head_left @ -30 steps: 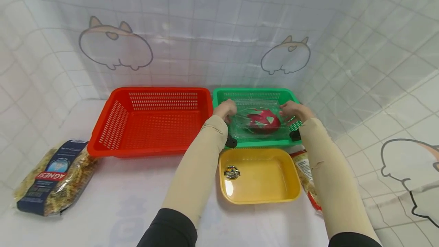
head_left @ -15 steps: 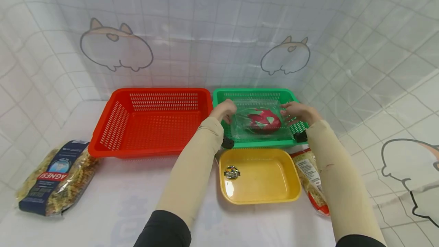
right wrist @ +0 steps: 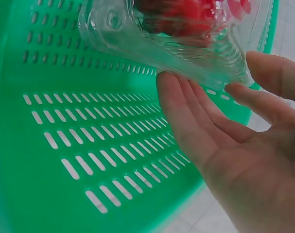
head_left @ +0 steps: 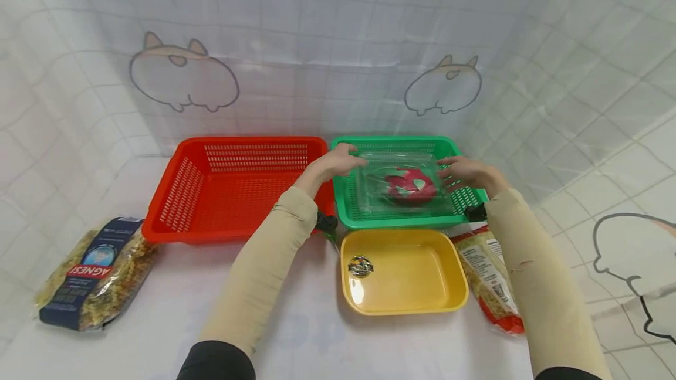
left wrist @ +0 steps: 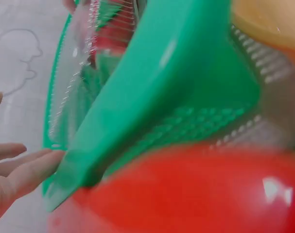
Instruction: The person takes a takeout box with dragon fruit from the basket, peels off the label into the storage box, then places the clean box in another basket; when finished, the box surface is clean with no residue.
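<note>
A clear plastic box (head_left: pixel 372 195) with a pink-red fruit (head_left: pixel 412 185), which looks like a dragon fruit, sits inside the green basket (head_left: pixel 391 223). My left hand (head_left: pixel 333 163) is over the basket's left side, its fingers extended toward the box. In the left wrist view, the fingers (left wrist: pixel 33 172) are right at the green rim, above a blurred red edge. On the other side, my right hand (head_left: pixel 467 173) has its fingers extended beside the box. The right wrist view shows those fingertips (right wrist: pixel 169 85) right at the box's lower edge, the palm holding nothing.
To the left stands a red basket (head_left: pixel 200 236). A yellow tray (head_left: pixel 401 286) with a round sticker is in front of the green basket. Pasta bags lie at the far left (head_left: pixel 95 277) and right (head_left: pixel 488 277), the latter partly under my right arm. A tiled sheet (head_left: pixel 317 87) rises behind.
Both hands have let go of the box's sides and moved apart, the left hand toward the red basket, the right hand slightly rightward. The box stays in the green basket.
</note>
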`<act>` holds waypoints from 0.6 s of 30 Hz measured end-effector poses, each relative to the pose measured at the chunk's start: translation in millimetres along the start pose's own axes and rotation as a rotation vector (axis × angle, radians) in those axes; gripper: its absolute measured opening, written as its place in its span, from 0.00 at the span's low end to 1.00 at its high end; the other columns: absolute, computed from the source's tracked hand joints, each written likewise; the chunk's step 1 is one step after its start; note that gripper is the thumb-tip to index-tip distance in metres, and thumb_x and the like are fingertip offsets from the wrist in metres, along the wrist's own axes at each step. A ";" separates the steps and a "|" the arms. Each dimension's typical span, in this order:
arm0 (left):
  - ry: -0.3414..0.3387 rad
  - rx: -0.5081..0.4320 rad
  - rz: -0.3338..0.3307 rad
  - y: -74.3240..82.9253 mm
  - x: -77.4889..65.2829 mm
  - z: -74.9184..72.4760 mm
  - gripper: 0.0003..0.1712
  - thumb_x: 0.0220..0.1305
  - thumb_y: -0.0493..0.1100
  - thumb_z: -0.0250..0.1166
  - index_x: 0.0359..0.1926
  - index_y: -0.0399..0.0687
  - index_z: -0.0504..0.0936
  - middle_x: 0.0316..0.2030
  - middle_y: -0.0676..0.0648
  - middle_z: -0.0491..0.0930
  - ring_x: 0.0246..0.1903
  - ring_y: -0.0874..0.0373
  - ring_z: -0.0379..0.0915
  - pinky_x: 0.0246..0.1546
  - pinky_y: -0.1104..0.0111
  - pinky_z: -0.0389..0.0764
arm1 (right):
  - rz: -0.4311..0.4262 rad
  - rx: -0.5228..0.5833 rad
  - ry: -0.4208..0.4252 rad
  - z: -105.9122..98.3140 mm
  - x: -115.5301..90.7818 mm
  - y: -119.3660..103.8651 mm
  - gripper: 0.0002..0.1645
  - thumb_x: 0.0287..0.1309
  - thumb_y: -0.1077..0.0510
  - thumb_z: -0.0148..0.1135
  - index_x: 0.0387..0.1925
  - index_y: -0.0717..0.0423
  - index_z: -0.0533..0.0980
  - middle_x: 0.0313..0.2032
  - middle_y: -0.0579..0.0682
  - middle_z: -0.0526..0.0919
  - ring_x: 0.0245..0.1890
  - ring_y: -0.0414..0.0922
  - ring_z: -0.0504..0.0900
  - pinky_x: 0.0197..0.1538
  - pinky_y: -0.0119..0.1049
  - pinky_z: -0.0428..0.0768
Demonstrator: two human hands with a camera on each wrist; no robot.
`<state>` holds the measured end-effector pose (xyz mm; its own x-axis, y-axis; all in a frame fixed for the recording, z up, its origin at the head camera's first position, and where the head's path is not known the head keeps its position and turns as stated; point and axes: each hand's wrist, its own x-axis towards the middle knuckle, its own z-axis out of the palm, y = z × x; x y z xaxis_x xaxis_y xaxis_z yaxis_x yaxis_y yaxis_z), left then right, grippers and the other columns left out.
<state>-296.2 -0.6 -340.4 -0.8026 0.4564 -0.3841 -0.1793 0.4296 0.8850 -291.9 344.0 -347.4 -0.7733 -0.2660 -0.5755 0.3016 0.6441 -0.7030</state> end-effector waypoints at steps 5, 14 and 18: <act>0.018 0.079 0.073 -2.4 -18.1 -5.7 0.39 0.75 0.49 0.55 0.78 0.44 0.50 0.76 0.40 0.55 0.72 0.47 0.58 0.68 0.55 0.68 | -0.022 -0.008 0.003 -1.0 -0.8 0.8 0.37 0.77 0.63 0.39 0.78 0.63 0.37 0.76 0.72 0.41 0.71 0.71 0.57 0.68 0.60 0.66; 0.136 0.172 0.147 -17.1 -60.7 -17.3 0.35 0.75 0.52 0.56 0.76 0.47 0.58 0.73 0.44 0.61 0.72 0.47 0.57 0.68 0.53 0.67 | -0.069 -0.034 0.023 -0.3 -5.0 0.5 0.37 0.74 0.65 0.42 0.78 0.65 0.41 0.75 0.72 0.47 0.70 0.70 0.60 0.66 0.60 0.69; 0.178 0.221 0.183 -24.7 -86.6 -20.7 0.35 0.76 0.56 0.52 0.76 0.47 0.59 0.73 0.47 0.63 0.71 0.48 0.60 0.68 0.52 0.67 | -0.116 -0.080 0.043 3.4 -12.7 -4.7 0.39 0.75 0.63 0.45 0.77 0.67 0.41 0.75 0.72 0.46 0.70 0.70 0.60 0.66 0.61 0.68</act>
<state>-234.1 -66.9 -323.5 -0.9005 0.4063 -0.1548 0.0888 0.5204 0.8493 -281.7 341.9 -338.2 -0.8243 -0.3122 -0.4723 0.1644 0.6663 -0.7274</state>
